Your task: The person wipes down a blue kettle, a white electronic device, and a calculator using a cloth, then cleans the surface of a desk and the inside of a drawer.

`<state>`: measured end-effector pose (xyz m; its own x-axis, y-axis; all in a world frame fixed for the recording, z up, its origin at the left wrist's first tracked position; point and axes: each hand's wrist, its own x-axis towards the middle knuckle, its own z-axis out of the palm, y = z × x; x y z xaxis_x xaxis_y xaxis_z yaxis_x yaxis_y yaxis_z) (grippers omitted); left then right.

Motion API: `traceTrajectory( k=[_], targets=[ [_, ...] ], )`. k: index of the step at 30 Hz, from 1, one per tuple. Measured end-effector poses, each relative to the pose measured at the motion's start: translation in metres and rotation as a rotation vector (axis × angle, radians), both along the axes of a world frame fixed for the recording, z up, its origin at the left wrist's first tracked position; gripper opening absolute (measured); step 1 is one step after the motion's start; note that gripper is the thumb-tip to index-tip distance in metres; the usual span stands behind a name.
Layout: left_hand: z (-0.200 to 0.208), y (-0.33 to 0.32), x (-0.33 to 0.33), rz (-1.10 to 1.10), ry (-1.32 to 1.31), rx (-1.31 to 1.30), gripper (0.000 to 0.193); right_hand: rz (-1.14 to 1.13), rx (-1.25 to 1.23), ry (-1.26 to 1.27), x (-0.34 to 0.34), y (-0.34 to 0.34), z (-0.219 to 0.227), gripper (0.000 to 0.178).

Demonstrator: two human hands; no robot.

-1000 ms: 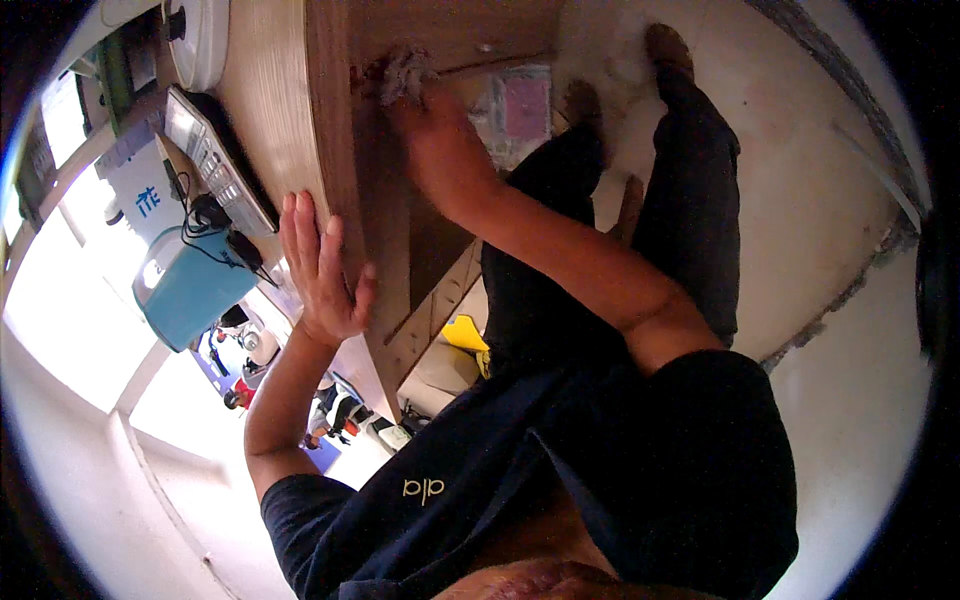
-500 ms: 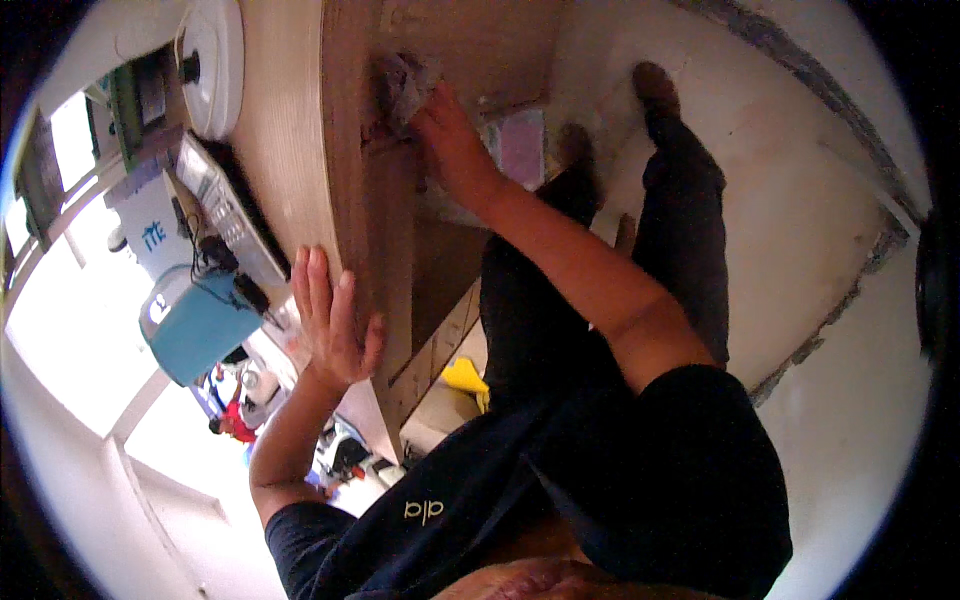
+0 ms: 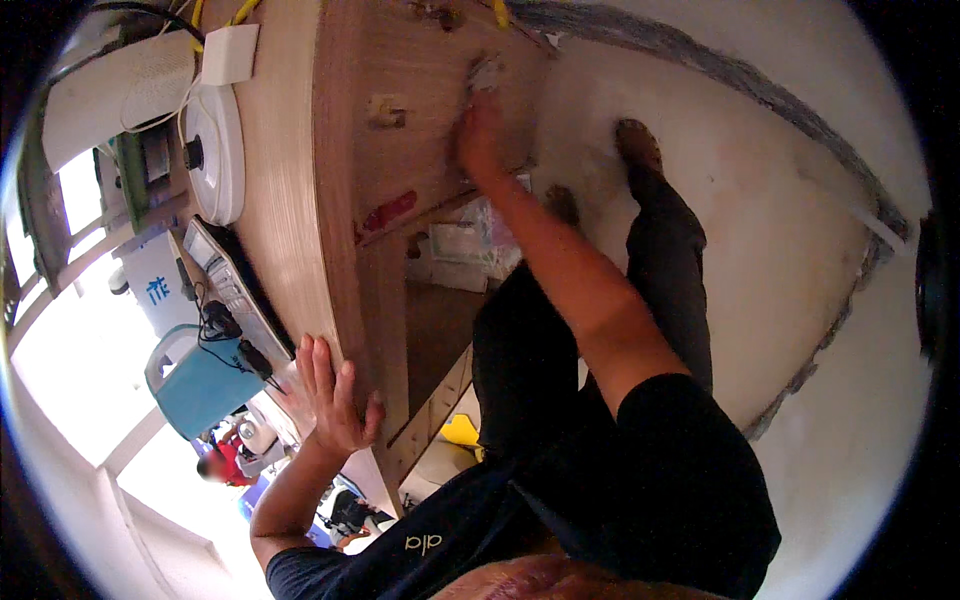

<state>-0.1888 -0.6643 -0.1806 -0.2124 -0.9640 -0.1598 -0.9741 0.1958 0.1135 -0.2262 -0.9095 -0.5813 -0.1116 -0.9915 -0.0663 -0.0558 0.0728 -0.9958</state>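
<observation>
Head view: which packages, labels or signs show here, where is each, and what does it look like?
Sign: pale blue-white panel with a dark blue mark, left of the desk, beside the blue kettle.
Packages: clear and whitish plastic packs, under the wooden desk, below the right hand.
Label: small red strip on the desk's side panel.

I am looking down at a wooden bench [image 3: 290, 180] whose pale top is running up the left of the view, its brown side panel [image 3: 420, 100] facing a whitish floor [image 3: 780, 230] that is filling the right half. A dark strip [image 3: 700, 75] is edging the floor at the top. Daylight is pouring in from a window [image 3: 60, 340] on the left, washing out that side. On the bench top, a blue kettle [image 3: 200, 385], a white round appliance [image 3: 215, 150] and a flat grey device [image 3: 235, 290] are sitting.
</observation>
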Motion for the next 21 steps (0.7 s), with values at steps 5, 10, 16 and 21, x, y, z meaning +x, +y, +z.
traceTrajectory(
  k=[5, 10, 16, 21],
  targets=[
    [0.003, 0.015, -0.006, 0.021, -0.014, -0.063, 0.073, 0.009, -0.042, 0.062, -0.017, -0.072, -0.070, 0.022],
    [0.010, 0.008, 0.000, 0.026, 0.082, 0.023, 0.066, 0.183, 0.037, 0.229, -0.041, -0.081, -0.150, 0.026],
    [-0.001, -0.003, -0.006, 0.056, 0.140, 0.040, 0.073, 0.419, 0.124, 0.357, -0.058, -0.045, -0.190, 0.031],
    [0.010, -0.002, -0.015, 0.067, 0.111, 0.160, 0.072, 0.618, 0.213, 0.334, -0.076, 0.030, -0.154, 0.035]
  ],
)
